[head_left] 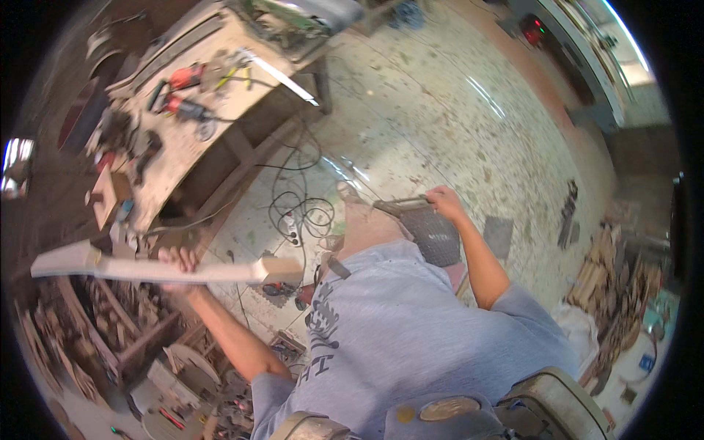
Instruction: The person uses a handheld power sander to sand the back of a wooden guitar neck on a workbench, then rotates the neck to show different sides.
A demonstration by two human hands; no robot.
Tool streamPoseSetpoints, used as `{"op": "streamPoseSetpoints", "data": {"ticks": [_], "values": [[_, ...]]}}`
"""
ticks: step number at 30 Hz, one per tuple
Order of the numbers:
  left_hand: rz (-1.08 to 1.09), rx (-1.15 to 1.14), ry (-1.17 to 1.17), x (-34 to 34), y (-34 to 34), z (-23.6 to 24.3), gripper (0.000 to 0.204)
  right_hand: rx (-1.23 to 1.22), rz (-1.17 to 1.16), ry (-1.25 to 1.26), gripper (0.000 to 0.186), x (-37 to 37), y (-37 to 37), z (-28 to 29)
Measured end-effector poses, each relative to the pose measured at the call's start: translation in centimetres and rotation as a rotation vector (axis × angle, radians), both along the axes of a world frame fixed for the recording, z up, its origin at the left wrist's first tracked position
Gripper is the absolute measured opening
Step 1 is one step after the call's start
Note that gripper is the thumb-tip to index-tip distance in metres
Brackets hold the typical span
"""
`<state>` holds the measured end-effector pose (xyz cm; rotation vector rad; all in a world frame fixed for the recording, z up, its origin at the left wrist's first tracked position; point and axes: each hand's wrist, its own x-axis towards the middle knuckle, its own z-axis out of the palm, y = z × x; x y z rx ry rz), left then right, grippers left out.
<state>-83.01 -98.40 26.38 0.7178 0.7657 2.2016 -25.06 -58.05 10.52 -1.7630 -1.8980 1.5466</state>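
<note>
My left hand (181,268) is wrapped round the middle of a long, pale shaped wooden piece (227,273), with a thicker block at each end. It is held up level at the left, above several wood offcuts. Out to the right, my right hand (444,203) grips the dark top rail of what looks like a chair (434,233) with a grey textured panel. My body hides the lower part of that chair.
A wooden workbench (257,136) at the far left bears a red and black power tool (187,108) and other tools. Black cable (302,213) lies coiled on the floor by a power strip (292,229). Scrap wood (603,282) is piled at the right.
</note>
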Motion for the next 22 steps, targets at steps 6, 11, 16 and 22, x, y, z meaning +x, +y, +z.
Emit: {"op": "streamPoseSetpoints", "data": {"ticks": [6, 11, 16, 22], "values": [[0.311, -0.567, -0.049, 4.8, -1.5, -3.3, 0.061, -0.313, -0.355, -0.24, 0.029, 17.2, -6.3, -4.5], [0.464, -0.76, -0.364, 9.0, 3.7, -3.5, 0.065, -0.408, -0.182, -0.215, 0.023, 9.6, -5.4, -3.2], [0.437, -0.817, -0.419, 9.6, 6.0, -5.9, 0.064, -0.198, 0.2, -0.06, 0.024, -3.3, 4.4, -2.6], [0.595, -0.806, -0.446, 15.4, 8.6, -1.6, 0.068, -0.424, 0.467, -0.16, 0.026, -8.5, 18.4, -2.8]]}}
